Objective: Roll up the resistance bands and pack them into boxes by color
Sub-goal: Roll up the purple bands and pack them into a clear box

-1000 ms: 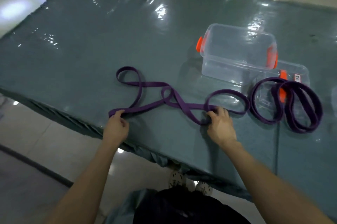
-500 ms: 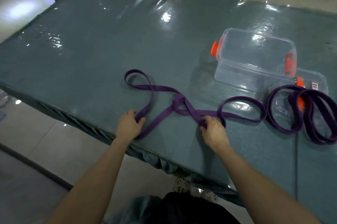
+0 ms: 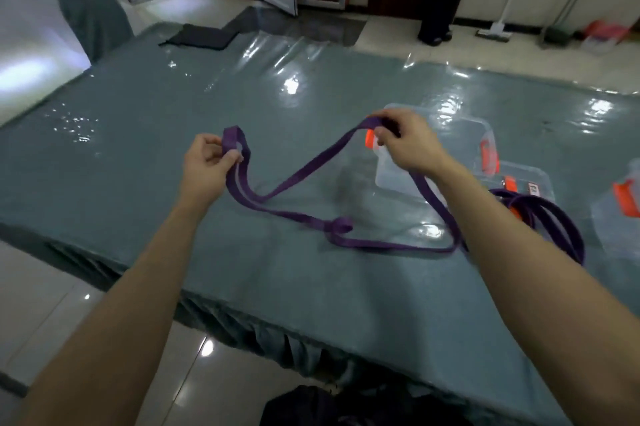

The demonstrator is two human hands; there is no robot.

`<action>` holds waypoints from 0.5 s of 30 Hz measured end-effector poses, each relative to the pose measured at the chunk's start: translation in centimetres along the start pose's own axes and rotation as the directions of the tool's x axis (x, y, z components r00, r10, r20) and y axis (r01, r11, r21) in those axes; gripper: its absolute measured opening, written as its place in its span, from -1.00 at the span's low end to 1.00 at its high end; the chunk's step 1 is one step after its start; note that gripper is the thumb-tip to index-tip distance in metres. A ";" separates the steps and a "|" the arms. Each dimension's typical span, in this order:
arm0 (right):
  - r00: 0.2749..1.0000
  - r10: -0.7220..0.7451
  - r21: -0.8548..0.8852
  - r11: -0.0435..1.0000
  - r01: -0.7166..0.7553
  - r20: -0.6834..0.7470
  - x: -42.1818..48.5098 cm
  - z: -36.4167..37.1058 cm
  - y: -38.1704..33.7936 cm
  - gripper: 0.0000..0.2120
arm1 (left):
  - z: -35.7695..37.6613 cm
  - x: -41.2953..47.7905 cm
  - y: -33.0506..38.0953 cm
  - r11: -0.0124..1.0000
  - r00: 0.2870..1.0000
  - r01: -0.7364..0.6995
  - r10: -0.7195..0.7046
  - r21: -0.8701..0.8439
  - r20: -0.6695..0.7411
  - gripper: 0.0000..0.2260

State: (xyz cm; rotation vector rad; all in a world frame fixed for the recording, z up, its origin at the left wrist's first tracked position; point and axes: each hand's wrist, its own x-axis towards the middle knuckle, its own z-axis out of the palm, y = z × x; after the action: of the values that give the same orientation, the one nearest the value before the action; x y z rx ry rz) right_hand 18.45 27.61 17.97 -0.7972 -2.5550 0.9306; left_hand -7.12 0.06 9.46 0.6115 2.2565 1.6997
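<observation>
While left hand (image 3: pixel 204 169) and right hand (image 3: pixel 409 145) pinch purple band (image 3: pixel 302 169), ends now lifted

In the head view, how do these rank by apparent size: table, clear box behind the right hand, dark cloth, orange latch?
1. table
2. clear box
3. dark cloth, which lies farther from the camera, so its place against the box is unsure
4. orange latch
</observation>
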 end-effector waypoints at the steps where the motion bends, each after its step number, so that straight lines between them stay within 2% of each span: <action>1: 0.999 -0.035 0.009 0.999 0.035 -0.021 0.9 -1.8 -1.5 -0.74 | -0.3 1.0 1.2 0.999 1.000 0.003 -0.001 0.045 -0.030 -0.81; 3: 0.994 -0.083 0.036 0.996 0.086 -0.076 2.3 -5.3 -4.3 -0.74 | -1.1 2.8 2.8 0.965 0.995 0.057 -0.034 0.255 -0.092 -0.70; 5: 0.981 -0.149 0.033 0.988 0.154 -0.121 3.1 -8.6 -7.1 -0.74 | -1.2 3.8 4.1 0.848 0.992 0.117 -0.080 0.517 -0.095 -0.50; 7: 0.967 -0.212 0.013 0.976 0.216 -0.140 3.3 -11.5 -9.8 -0.75 | 0.0 3.8 5.9 0.792 0.999 0.018 -0.039 0.610 0.022 -0.29; 9: 0.952 -0.265 -0.006 0.963 0.268 -0.151 3.3 -14.0 -12.1 -0.75 | 2.5 3.5 8.0 0.829 0.969 -0.175 0.051 0.531 0.241 -0.15; 10: 0.945 -0.285 -0.019 0.958 0.286 -0.162 3.1 -15.0 -13.0 -0.75 | 4.1 3.2 9.0 0.867 0.937 -0.224 0.067 0.445 0.342 -0.07; 13: 0.935 -0.306 -0.011 0.951 0.309 -0.181 2.1 -17.4 -14.6 -0.73 | 8.7 2.4 12.0 0.948 0.858 -0.224 0.081 0.228 0.506 0.11; 15: 0.930 -0.311 0.042 0.945 0.324 -0.196 1.2 -18.6 -14.6 -0.72 | 11.4 1.9 13.1 0.954 0.812 -0.258 0.130 0.151 0.569 0.01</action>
State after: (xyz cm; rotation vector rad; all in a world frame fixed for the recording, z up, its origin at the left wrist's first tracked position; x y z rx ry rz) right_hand 20.14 28.26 41.54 -0.4083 -2.3756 0.7986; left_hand -1.45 13.70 18.76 1.2474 2.0030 1.1319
